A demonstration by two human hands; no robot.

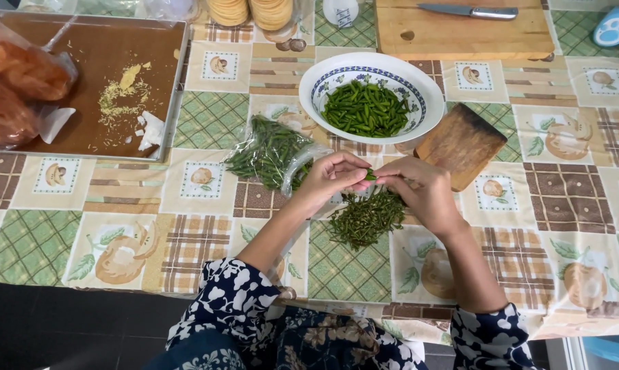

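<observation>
**Even daylight, soft shadows, sharp centre**

I see bright, flat light across the table. My left hand (333,175) and right hand (419,188) are crisp, casting only faint shadows just beneath the fingers (356,166). Up and left of the fingers, the plastic bag (272,152) shows mild glare. Table lines bow slightly toward the frame edges. Below my wrists the floor falls dark.

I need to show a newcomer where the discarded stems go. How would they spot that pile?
Find the white bowl of green chillies. Just below it, under the hands, lies the stem pile, loose and thin on the bare tablecloth, unlike the bagged chillies.
</observation>
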